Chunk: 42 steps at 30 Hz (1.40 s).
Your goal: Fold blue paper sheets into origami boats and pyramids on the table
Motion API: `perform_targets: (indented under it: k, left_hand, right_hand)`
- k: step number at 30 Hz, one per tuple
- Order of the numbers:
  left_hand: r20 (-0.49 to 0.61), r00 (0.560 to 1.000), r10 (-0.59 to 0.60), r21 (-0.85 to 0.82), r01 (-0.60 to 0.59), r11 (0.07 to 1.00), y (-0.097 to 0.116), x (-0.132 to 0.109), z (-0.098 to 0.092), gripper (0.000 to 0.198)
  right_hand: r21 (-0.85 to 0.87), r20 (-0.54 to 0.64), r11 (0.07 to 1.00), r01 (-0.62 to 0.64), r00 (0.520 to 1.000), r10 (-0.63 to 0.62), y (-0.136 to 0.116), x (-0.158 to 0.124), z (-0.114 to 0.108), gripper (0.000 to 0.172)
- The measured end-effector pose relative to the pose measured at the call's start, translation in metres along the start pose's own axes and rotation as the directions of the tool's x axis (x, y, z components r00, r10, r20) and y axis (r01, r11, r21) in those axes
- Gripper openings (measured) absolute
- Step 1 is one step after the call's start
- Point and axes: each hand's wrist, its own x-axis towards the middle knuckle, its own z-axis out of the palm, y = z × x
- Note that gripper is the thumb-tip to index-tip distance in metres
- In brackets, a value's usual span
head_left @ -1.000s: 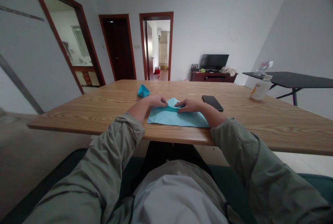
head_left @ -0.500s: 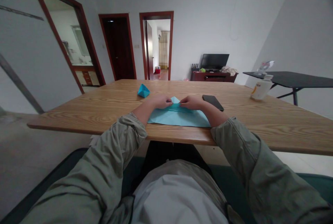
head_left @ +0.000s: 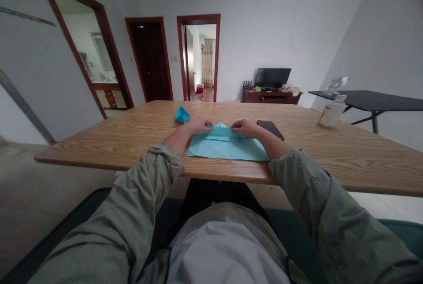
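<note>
A light blue sheet of paper [head_left: 224,146] lies partly folded on the wooden table [head_left: 132,136] in front of me. My left hand [head_left: 197,126] pinches the sheet's far edge on the left side. My right hand [head_left: 245,128] pinches the same far edge on the right side. Between the two hands a small point of the paper sticks up. A finished small blue folded paper shape [head_left: 182,115] sits just beyond my left hand.
A black phone [head_left: 270,129] lies flat right of my right hand. A white bottle [head_left: 331,111] stands further right on the table. A black side table [head_left: 373,100] stands at the right; doorways and a TV stand lie beyond.
Both hands have moved apart along the paper's far edge, away from the middle where they met, and the folded flap now lies wider and flatter.
</note>
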Motion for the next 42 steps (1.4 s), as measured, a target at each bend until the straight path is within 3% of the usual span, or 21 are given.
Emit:
perform_targets:
  k: [5,11,25,33,42]
  left_hand:
    - [-0.044,0.996,-0.076,0.017,0.077,0.997,-0.006,0.003,0.002,0.039]
    - [-0.066,0.995,-0.081,0.089,0.086,0.992,-0.009,0.005,0.002,0.043]
    - [0.045,0.997,-0.055,0.062,0.052,0.997,0.009,-0.006,-0.006,0.045]
    - [0.105,0.994,-0.011,0.005,0.011,1.000,0.007,-0.006,-0.004,0.038]
    - [0.211,0.978,0.000,-0.008,0.002,1.000,0.002,-0.003,-0.003,0.044]
  right_hand:
    - [-0.009,0.002,1.000,0.003,1.000,-0.003,0.000,0.000,-0.001,0.030]
    - [-0.014,-0.001,1.000,-0.015,1.000,0.015,-0.003,-0.002,-0.002,0.030]
    - [-0.003,-0.008,1.000,0.001,1.000,-0.001,0.001,0.000,0.000,0.028]
    - [0.001,0.012,1.000,0.006,1.000,-0.006,-0.003,-0.003,-0.002,0.029]
    - [-0.005,0.124,0.998,0.060,0.991,-0.059,-0.005,-0.005,-0.006,0.033]
